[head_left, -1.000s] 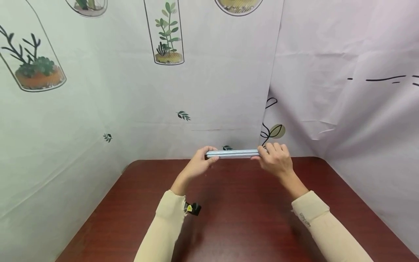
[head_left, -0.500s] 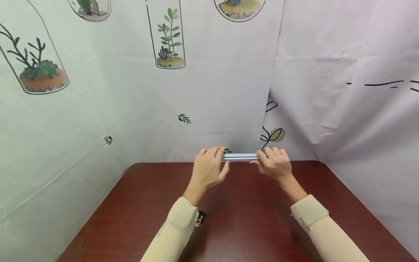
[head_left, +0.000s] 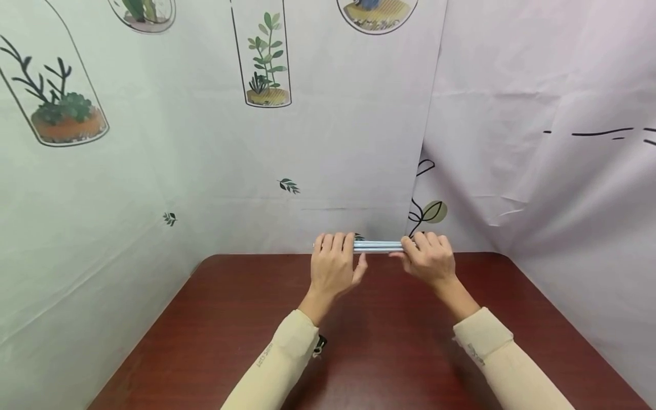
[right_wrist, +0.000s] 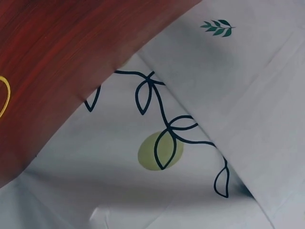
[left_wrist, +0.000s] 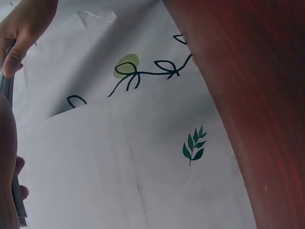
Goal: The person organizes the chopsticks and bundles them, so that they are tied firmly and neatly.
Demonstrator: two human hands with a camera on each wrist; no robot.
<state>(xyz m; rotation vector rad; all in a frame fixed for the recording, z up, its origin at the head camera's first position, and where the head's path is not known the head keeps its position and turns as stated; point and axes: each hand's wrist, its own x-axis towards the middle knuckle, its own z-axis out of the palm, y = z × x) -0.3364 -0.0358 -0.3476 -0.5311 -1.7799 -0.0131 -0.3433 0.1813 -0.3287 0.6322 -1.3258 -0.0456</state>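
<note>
A slim, light-blue and silvery bar with lengthwise grooves (head_left: 378,246) is held level in front of the far wall, above the back edge of the table. Around its left part my left hand (head_left: 332,266) curls its fingers, with the thumb standing away below. The right hand (head_left: 430,256) grips the other end, fingers over the top and thumb underneath. In the left wrist view the bar (left_wrist: 19,202) shows grey at the left edge, fingertips curled past its side, and the right hand (left_wrist: 29,24) is on its upper part. Neither hand nor bar appears in the right wrist view.
The dark red wooden table (head_left: 389,336) has rounded back corners. White sheets printed with plants (head_left: 348,142) hang close along its sides and back. A small black device (head_left: 320,345) sits by the left cuff. A yellow loop (right_wrist: 5,95) shows over the table.
My left hand has turned from pinching the bar's left end to laying its fingers over the top, further right along the bar. The right hand keeps its hold almost in place.
</note>
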